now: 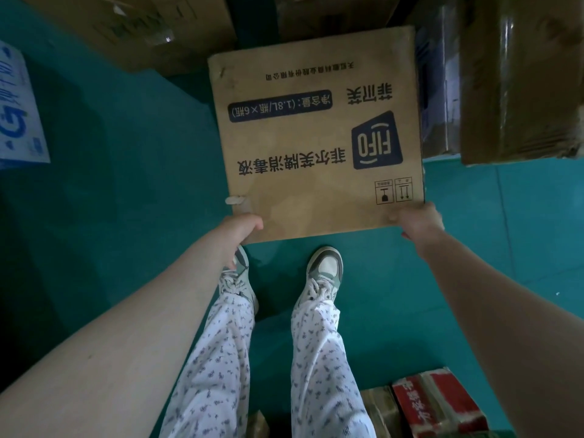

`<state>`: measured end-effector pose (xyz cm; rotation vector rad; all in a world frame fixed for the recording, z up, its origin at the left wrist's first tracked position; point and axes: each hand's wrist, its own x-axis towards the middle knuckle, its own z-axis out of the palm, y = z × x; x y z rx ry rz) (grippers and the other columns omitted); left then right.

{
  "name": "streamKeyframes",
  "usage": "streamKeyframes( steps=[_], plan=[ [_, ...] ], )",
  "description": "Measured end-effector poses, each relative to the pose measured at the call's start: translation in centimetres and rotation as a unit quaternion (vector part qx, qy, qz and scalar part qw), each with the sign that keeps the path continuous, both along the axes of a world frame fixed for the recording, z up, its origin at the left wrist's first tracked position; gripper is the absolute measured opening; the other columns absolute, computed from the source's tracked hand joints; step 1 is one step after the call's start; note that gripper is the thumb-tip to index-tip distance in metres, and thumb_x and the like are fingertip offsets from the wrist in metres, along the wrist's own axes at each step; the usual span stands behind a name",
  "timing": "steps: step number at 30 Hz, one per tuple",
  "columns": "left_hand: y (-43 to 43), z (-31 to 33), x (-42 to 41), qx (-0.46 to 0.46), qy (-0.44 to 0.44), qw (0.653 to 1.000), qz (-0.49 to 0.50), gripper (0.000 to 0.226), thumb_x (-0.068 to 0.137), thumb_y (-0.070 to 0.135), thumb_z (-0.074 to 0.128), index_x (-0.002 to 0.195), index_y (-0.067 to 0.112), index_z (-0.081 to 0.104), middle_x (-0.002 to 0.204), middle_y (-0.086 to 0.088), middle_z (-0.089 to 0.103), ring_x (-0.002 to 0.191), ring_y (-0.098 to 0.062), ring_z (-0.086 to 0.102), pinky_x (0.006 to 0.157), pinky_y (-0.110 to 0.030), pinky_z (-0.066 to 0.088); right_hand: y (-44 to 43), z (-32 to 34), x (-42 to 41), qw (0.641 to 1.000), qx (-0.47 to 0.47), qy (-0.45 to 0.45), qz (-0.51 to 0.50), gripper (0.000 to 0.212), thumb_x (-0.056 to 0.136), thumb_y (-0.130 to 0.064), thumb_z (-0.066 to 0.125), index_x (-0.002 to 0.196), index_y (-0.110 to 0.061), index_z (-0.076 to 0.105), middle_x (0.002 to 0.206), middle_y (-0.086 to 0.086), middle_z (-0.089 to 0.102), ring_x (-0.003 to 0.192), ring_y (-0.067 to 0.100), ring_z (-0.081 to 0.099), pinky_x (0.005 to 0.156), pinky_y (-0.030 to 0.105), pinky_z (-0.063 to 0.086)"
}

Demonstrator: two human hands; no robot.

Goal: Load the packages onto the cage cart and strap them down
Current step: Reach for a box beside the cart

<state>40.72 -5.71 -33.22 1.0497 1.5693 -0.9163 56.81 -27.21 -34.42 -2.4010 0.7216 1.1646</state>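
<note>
left hand [241,230], right hand [417,221] fingers clamped on fifo box [316,137]; cartons [142,30] crowd ahead.

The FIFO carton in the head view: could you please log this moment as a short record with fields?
carton: brown cardboard FIFO carton, printed face toward the camera, text upside down
left-hand grip: holds the carton's near left corner
right-hand grip: holds the carton's near right corner
floor: teal
nearby: brown boxes beyond, blue-white box at left, red box lower right
cage cart: not in view
</note>
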Motion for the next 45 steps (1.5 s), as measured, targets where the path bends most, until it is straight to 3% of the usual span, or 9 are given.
streamKeyframes(
  steps=[5,10,14,21,25,30,37,42,45],
  plan=[
    [1.5,1.1,-1.2,0.043,-0.045,0.998,0.017,0.066,0.081,0.017,0.06,0.14,0.01,0.031,0.131,-0.007,0.044,0.107,-0.023,0.043,0.077,-0.035,0.035,0.2,1.7,-0.5,0.999,0.034,0.008,-0.013,0.05,0.083,-0.014,0.063,0.13,-0.004,0.049,0.128,0.012,0.052,0.114,0.029,0.052,0.099,0.042,0.046],
    [3.6,3.4,-0.3,0.103,-0.096,0.99,0.018,0.072,0.083,0.02,0.061,0.141,0.007,0.02,0.124,-0.007,0.041,0.106,-0.022,0.04,0.084,-0.034,0.032,2.0,4.4,-0.6,0.997,0.043,-0.046,-0.05,0.064,0.082,-0.015,0.065,0.138,-0.007,0.034,0.137,0.012,0.038,0.121,0.033,0.043,0.102,0.043,0.039],
    [3.4,6.3,0.3,0.154,-0.129,0.979,0.03,0.073,0.086,0.021,0.058,0.142,0.006,0.014,0.138,-0.013,0.036,0.103,-0.02,0.036,0.084,-0.032,0.031,3.6,7.9,0.2,0.992,0.055,-0.105,-0.049,0.058,0.082,-0.014,0.061,0.132,-0.008,0.034,0.134,0.013,0.041,0.12,0.034,0.044,0.101,0.044,0.038],
    [4.8,11.2,-0.2,0.25,-0.164,0.934,0.198,0.036,0.086,0.031,0.054,0.108,0.013,0.031,0.122,-0.014,0.047,0.097,-0.026,0.049,0.079,-0.034,0.038,8.4,14.7,2.9,0.983,0.117,-0.143,0.003,0.06,0.089,-0.029,0.059,0.139,-0.012,0.03,0.135,0.014,0.045,0.117,0.035,0.05,0.098,0.044,0.044],
    [5.9,14.2,-2.2,0.261,-0.163,0.912,0.272,0.042,0.075,0.041,0.055,0.102,0.015,0.036,0.125,-0.018,0.047,0.101,-0.031,0.053,0.09,-0.047,0.046,10.5,17.8,2.6,0.979,0.129,-0.151,0.043,0.064,0.091,-0.033,0.056,0.143,-0.012,0.026,0.142,0.014,0.04,0.125,0.035,0.045,0.105,0.046,0.04],
    [5.8,18.3,-6.6,0.28,-0.169,0.877,0.353,0.03,0.075,0.038,0.054,0.091,0.016,0.04,0.114,-0.015,0.049,0.09,-0.026,0.05,0.078,-0.039,0.041,12.6,21.1,-0.2,0.978,0.15,-0.13,0.063,0.065,0.085,-0.04,0.059,0.139,-0.016,0.032,0.137,0.013,0.046,0.118,0.034,0.053,0.099,0.05,0.046],
    [7.5,25.4,-13.2,0.345,-0.184,0.812,0.433,0.053,0.05,0.043,0.055,0.089,0.007,0.049,0.095,-0.014,0.048,0.079,-0.025,0.051,0.062,-0.033,0.039,19.1,27.6,-4.4,0.961,0.192,-0.13,0.15,0.056,0.084,-0.038,0.059,0.13,-0.019,0.033,0.129,0.011,0.047,0.103,0.032,0.058,0.092,0.05,0.049],
    [10.5,32.9,-17.9,0.424,-0.177,0.759,0.461,0.048,0.069,0.036,0.055,0.11,0.012,0.051,0.119,-0.012,0.049,0.108,-0.031,0.051,0.092,-0.048,0.045,24.9,33.8,-8.7,0.946,0.227,-0.136,0.184,0.058,0.084,-0.038,0.06,0.129,-0.013,0.034,0.13,0.013,0.046,0.103,0.033,0.056,0.094,0.049,0.048],
    [12.3,36.7,-20.9,0.468,-0.153,0.732,0.47,0.043,0.076,0.038,0.056,0.113,0.018,0.049,0.123,-0.008,0.045,0.115,-0.03,0.046,0.098,-0.05,0.041,27.8,37.2,-12.2,0.934,0.247,-0.142,0.217,0.066,0.087,-0.038,0.057,0.138,-0.006,0.03,0.14,0.014,0.039,0.118,0.036,0.048,0.101,0.046,0.041]
  ],
)
